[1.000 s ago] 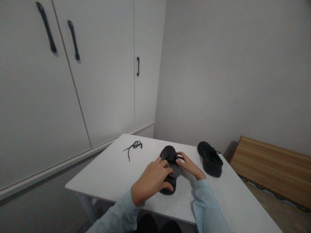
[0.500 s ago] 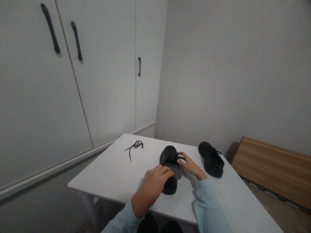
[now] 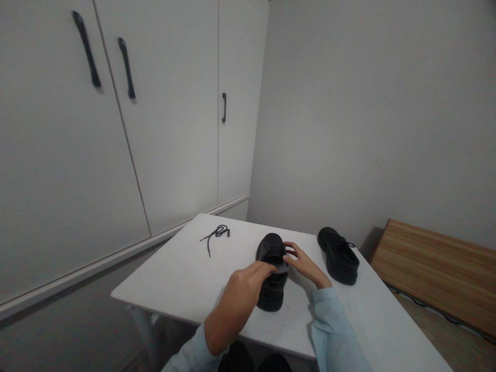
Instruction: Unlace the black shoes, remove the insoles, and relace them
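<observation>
A black shoe (image 3: 270, 297) without laces stands on the white table, toe pointing away from me. My left hand (image 3: 248, 284) comes over its left side, with fingers pinched on the shoe's grey tongue (image 3: 281, 269) near the opening. My right hand (image 3: 304, 263) grips the right side of the same shoe, thumb and fingers at the edge of its upper. Part of the shoe's opening is hidden by my left fingers.
A loose dark shoelace (image 3: 219, 232) lies at the table's far left. A second black shoe (image 3: 339, 258), with laces in, stands near the right edge of the table (image 3: 174, 279). Beyond is a wooden board (image 3: 437, 274); white cabinets (image 3: 178, 129) line the left.
My left hand has tilted the tongue up and away from the heel, so more of the shoe's opening shows. My right hand keeps its place on the shoe's side.
</observation>
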### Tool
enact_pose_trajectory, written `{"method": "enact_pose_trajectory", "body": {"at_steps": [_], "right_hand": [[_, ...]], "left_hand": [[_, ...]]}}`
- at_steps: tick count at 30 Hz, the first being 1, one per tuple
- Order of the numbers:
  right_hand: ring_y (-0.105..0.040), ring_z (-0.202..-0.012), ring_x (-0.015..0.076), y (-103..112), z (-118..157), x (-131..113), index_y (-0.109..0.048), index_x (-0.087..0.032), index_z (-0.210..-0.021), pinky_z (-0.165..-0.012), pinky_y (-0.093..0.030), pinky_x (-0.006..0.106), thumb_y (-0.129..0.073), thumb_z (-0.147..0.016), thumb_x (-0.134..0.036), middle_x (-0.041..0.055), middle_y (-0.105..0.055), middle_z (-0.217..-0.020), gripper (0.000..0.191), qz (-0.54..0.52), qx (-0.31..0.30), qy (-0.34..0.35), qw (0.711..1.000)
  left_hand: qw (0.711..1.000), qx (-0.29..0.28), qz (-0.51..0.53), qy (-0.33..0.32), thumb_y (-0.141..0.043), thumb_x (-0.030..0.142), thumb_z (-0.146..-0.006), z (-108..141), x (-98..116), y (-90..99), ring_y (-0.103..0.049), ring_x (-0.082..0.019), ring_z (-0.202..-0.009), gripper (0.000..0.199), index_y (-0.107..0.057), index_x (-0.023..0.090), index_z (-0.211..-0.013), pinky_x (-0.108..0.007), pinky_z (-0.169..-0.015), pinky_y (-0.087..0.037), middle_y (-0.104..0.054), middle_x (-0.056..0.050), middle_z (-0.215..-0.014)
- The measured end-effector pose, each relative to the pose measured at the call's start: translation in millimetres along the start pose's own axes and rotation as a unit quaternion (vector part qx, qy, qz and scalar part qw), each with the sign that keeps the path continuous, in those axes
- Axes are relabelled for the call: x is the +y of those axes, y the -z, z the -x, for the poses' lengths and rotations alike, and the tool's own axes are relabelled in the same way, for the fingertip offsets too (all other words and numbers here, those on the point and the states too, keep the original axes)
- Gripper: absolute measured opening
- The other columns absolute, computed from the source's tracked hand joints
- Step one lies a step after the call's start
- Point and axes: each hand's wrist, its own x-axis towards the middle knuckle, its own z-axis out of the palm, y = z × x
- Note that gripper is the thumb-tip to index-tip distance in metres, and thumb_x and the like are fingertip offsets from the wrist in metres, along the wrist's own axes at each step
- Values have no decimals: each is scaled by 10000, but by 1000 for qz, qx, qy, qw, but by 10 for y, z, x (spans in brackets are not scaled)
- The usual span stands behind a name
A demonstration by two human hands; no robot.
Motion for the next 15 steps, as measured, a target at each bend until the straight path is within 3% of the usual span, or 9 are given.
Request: {"method": "enact_pose_trajectory", "body": {"at_steps": [5, 7, 11, 15], "right_hand": [[-440, -1250, 274, 31, 26, -136, -522, -272, -1216, -996, -396, 481, -660, -747, -446, 98, -474, -1349, 519, -11, 21, 32, 999], [-407, -1278, 267, 46, 45, -192, -571, -284, -1186, -1033, -351, 472, -661, -757, -428, 84, -457, -1367, 461, -7, -1, 63, 998], [-404, -1280, 269, 29, 54, -227, -695, -255, -961, -1078, -290, 430, -765, -661, -386, 74, -490, -1328, 335, -18, -53, 106, 993], [-457, -1222, 273, -19, 39, -248, -720, -218, -807, -1071, -293, 424, -761, -664, -396, 74, -550, -1262, 231, -4, -29, 114, 993]], "left_hand": [[996, 58, 45, 50, -388, 110, -894, -180, -15, 88, -649, -120, -795, 297, -642, 202, -1015, -219, -724, -539, -688, -16, -911], [994, 82, 43, 58, -403, 132, -898, -265, -30, 94, -648, -116, -771, 279, -642, 202, -1024, -221, -727, -533, -688, -15, -910], [993, 99, -7, 70, -432, 157, -901, -433, -3, 93, -639, -111, -716, 245, -653, 212, -991, -225, -724, -512, -691, -1, -892], [993, 88, -60, 54, -438, 185, -911, -519, 118, 86, -639, -123, -776, 232, -644, 228, -1009, -219, -719, -498, -691, -2, -914]]}}
